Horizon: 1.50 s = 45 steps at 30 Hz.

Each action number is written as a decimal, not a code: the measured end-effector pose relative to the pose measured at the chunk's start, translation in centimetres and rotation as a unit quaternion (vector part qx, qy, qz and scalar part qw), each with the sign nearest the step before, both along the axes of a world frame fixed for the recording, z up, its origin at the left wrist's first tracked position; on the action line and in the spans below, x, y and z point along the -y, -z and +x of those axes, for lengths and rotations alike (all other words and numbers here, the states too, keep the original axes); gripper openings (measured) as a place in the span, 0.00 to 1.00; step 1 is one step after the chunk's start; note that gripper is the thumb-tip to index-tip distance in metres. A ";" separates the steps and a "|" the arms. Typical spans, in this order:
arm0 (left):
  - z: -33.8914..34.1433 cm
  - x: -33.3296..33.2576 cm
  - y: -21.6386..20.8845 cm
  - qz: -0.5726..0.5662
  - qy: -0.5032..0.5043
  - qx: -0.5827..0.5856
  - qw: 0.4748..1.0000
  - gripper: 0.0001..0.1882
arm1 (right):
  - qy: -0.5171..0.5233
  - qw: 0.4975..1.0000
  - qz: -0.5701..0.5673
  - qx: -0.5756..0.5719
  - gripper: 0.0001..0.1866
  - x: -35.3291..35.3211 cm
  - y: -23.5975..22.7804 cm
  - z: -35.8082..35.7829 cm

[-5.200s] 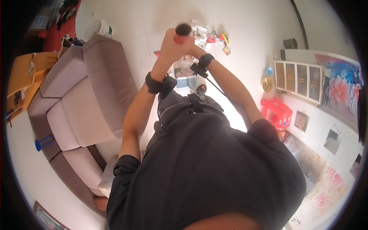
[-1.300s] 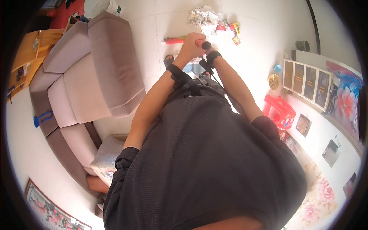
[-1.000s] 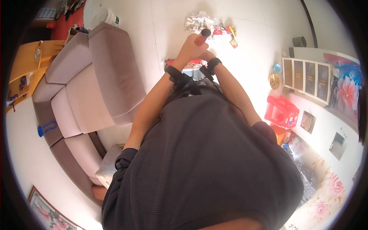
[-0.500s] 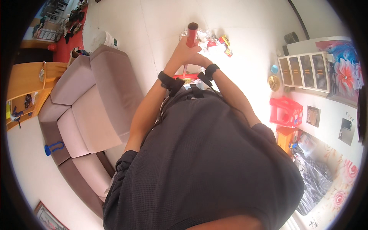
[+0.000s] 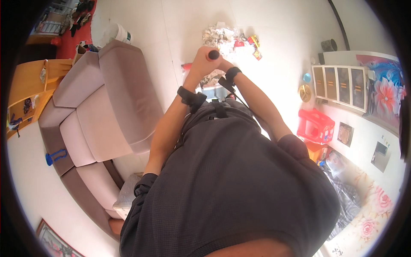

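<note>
Both hands are closed, one next to the other, around a red pole whose round dark end points up at me. My left hand wraps it near this top end. My right hand grips beside and below, partly covered by the left. The pole's lower length is hidden by my hands, so its kind does not show. A red piece sticks out left of my left hand, low down. Crumpled paper scraps show below the hands, and a larger paper heap lies on the floor beyond.
Red and yellow packaging lies right of the heap. A mauve sofa runs along the left, with a white bucket behind it. At the right stand a slatted white cabinet and a red plastic stool.
The pole has tipped so its end faces me more directly, and my hands have come slightly lower. The red bar below them now shows at the left, and more of the paper heap is visible.
</note>
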State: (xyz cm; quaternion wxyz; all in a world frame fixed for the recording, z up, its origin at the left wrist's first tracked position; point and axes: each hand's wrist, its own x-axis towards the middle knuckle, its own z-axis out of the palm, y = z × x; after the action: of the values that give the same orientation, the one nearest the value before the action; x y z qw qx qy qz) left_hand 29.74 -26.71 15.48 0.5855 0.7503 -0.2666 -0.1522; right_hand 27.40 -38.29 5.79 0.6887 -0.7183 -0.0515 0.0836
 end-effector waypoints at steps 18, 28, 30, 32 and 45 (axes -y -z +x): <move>1.4 0.2 0.8 0.014 0.076 -0.108 0.991 0.08 | 0.067 0.992 -0.034 -0.101 0.13 -0.4 3.6 -2.2; 4.5 -0.8 3.6 0.063 0.060 -0.093 0.992 0.13 | 0.071 0.989 -0.054 -0.115 0.13 -2.5 3.4 0.4; 5.9 -1.1 3.4 0.075 0.072 -0.108 0.989 0.12 | 0.060 0.989 -0.060 -0.117 0.13 -3.2 3.1 1.5; 6.8 -1.7 2.3 0.087 0.083 -0.119 0.986 0.12 | 0.049 0.989 -0.068 -0.121 0.13 -3.7 2.8 2.7; 0.7 -2.0 -6.1 -0.009 0.048 -0.069 0.996 0.12 | -0.040 0.995 0.083 0.044 0.12 -2.2 -3.9 0.2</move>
State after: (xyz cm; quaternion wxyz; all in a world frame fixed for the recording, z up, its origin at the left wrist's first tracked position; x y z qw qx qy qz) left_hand 30.44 -24.67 21.57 0.6014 0.7188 -0.2628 -0.2293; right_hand 27.64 -36.10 9.71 0.7393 -0.6587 -0.1176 0.0749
